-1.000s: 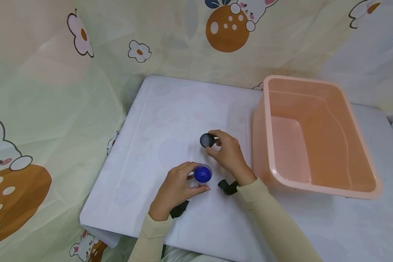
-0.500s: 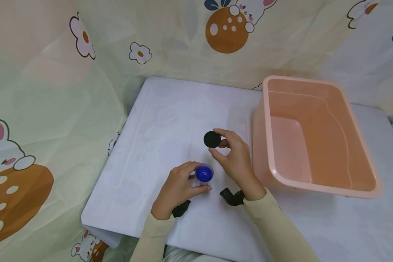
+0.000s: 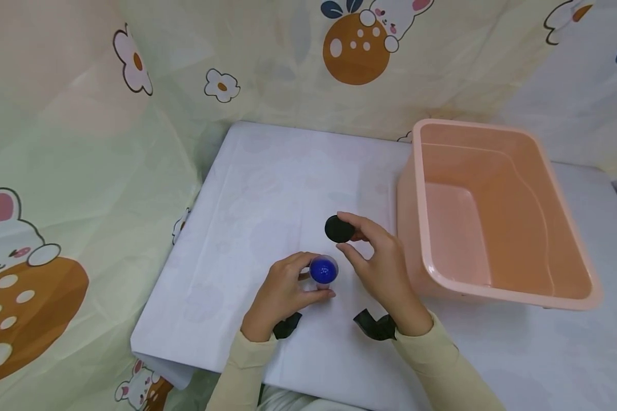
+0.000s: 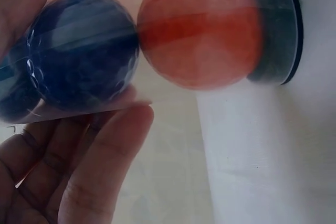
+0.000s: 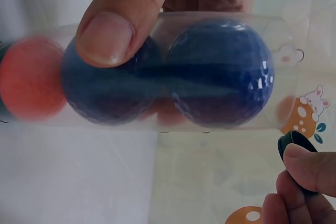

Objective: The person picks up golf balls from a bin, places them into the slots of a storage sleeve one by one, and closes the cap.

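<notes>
My left hand [image 3: 283,291] grips a clear plastic tube [image 5: 287,35] between thumb and fingers. The tube stands roughly upright, and its top end is uncovered. Inside sit golf balls: a blue ball [image 3: 323,269] uppermost, another blue ball [image 5: 110,87] below it, and an orange ball [image 4: 202,30] lowest. A dark cap [image 4: 278,30] closes the lower end, close to the white table; whether it touches is unclear. My right hand [image 3: 385,268] pinches a round black cap [image 3: 339,229] by its edge, apart from the tube and just beyond its top.
A large pink plastic tub [image 3: 425,228] stands on the right of the white-covered table [image 3: 267,188]. Printed cloth [image 3: 267,74] hangs behind and to the left. Dark straps [image 3: 375,326] sit at both wrists.
My right hand has drawn to the right and a little nearer, turning the cap so its flat dark face shows. The left hand with the tube has shifted only slightly right.
</notes>
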Motion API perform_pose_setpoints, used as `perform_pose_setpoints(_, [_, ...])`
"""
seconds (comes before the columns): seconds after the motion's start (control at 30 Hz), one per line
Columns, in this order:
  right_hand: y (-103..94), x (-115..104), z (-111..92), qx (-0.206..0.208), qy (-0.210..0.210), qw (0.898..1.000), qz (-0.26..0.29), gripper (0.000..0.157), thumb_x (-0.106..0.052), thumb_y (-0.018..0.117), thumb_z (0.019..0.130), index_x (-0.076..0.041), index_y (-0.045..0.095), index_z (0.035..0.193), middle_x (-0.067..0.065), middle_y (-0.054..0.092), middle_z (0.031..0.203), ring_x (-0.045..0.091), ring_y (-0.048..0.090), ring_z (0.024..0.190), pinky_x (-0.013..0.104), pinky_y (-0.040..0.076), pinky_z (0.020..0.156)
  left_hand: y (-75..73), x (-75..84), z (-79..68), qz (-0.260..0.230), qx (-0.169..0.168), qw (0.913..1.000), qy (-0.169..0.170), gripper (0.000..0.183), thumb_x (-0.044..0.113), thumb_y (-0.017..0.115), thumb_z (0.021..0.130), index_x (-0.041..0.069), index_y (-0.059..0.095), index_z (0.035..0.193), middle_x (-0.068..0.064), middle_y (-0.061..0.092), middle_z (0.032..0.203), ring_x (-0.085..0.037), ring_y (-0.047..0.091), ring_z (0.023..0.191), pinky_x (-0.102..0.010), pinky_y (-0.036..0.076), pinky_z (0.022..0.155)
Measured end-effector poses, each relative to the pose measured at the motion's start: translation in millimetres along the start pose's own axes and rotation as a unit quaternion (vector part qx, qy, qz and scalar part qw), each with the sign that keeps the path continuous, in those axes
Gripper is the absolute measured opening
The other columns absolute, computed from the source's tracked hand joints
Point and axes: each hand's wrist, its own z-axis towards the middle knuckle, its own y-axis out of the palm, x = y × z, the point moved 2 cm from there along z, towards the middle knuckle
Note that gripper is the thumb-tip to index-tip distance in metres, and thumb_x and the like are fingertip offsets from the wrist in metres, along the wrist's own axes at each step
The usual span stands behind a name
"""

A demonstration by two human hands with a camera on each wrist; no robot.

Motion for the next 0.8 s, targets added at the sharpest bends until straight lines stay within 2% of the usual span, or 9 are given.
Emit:
perform_pose_setpoints(0.1, [-1.0,-1,-3,0.001,-0.024,1.0,0.004,0.057,0.016,0.087,0.081,0.001,0.072,0.134,0.015,0.077,0.124,0.028,0.074,0.096,0.015,0.055,0.098,0.4,-0.4,-0.5,-0.001,0.003,1.0,-0.002,0.059,0.016,0.103,0.074,0.001,0.073,0.123,-0.008,0.078,0.115,-0.023,0.076,0.106,-0.038,0.067,0.088])
perform_pose_setpoints(0.17, [-1.2,-1,-5,0.0,-0.037,0.999,0.005,0.056,0.017,0.086,0.082,0.001,0.072,0.134,0.015,0.077,0.122,0.028,0.073,0.097,0.011,0.051,0.1,0.6,-0.8,-1.0,-0.001,0.003,1.0,-0.006,0.06,0.016,0.103,0.074,0.002,0.073,0.124,-0.008,0.078,0.116,-0.023,0.075,0.107,-0.038,0.067,0.088])
perform_pose_setpoints(0.27, [-1.2,-2,-7,-0.007,-0.046,0.999,0.006,0.056,0.018,0.084,0.083,0.001,0.072,0.135,0.015,0.077,0.12,0.029,0.074,0.099,0.01,0.05,0.101,0.1,-0.8,-1.9,-0.004,0.0,0.9999,-0.013,0.071,0.019,0.104,0.073,0.002,0.071,0.133,-0.01,0.077,0.125,-0.025,0.074,0.113,-0.037,0.066,0.091])
perform_pose_setpoints(0.37, [-1.3,-3,-8,-0.017,-0.048,0.999,0.012,0.056,0.019,0.082,0.085,0.001,0.071,0.137,0.016,0.077,0.124,0.03,0.075,0.103,0.012,0.051,0.103,-1.9,-0.4,-2.9,0.002,-0.002,0.9999,-0.016,0.091,0.024,0.105,0.069,0.003,0.064,0.147,-0.011,0.075,0.132,-0.026,0.073,0.119,-0.037,0.065,0.093])
perform_pose_setpoints(0.47, [-1.7,-3,-9,-0.023,-0.047,0.998,0.021,0.053,0.018,0.078,0.088,0.001,0.071,0.137,0.016,0.076,0.126,0.031,0.076,0.107,0.013,0.051,0.104,-6.6,0.6,-3.2,0.005,0.016,0.9998,-0.006,0.102,0.027,0.104,0.07,0.004,0.055,0.157,-0.011,0.075,0.134,-0.028,0.073,0.122,-0.041,0.065,0.095])
perform_pose_setpoints(0.57, [-2.0,-4,-9,-0.023,-0.053,0.998,0.028,0.048,0.017,0.076,0.091,0.002,0.072,0.136,0.016,0.076,0.126,0.031,0.076,0.108,0.014,0.052,0.104,-11.9,1.4,-2.7,0.002,0.048,0.9987,0.019,0.087,0.046,0.087,0.088,0.006,0.055,0.158,-0.011,0.076,0.133,-0.029,0.073,0.122,-0.045,0.065,0.094])
perform_pose_setpoints(0.63, [-1.8,-5,-9,-0.022,-0.068,0.997,0.031,0.046,0.018,0.075,0.091,0.003,0.073,0.134,0.016,0.077,0.125,0.032,0.077,0.109,0.016,0.053,0.103,-15.0,2.6,-2.1,-0.012,0.067,0.997,0.035,0.081,0.061,0.066,0.098,0.006,0.057,0.157,-0.012,0.076,0.133,-0.03,0.073,0.123,-0.048,0.065,0.093])
perform_pose_setpoints(0.7, [-1.2,-5,-9,-0.022,-0.089,0.995,0.03,0.046,0.02,0.075,0.09,0.003,0.073,0.133,0.016,0.078,0.123,0.032,0.077,0.109,0.017,0.054,0.102,-17.2,3.9,-1.2,-0.024,0.082,0.995,0.052,0.087,0.073,0.044,0.103,0.005,0.059,0.154,-0.012,0.076,0.132,-0.029,0.073,0.122,-0.048,0.066,0.093])
perform_pose_setpoints(0.8, [0.0,-7,-10,-0.017,-0.129,0.991,0.021,0.047,0.023,0.077,0.086,0.005,0.074,0.13,0.017,0.079,0.12,0.033,0.078,0.107,0.021,0.057,0.1,-20.1,7.1,0.4,-0.043,0.107,0.991,0.068,0.085,0.07,0.036,0.109,0.001,0.063,0.149,-0.014,0.077,0.129,-0.03,0.074,0.12,-0.048,0.066,0.092])
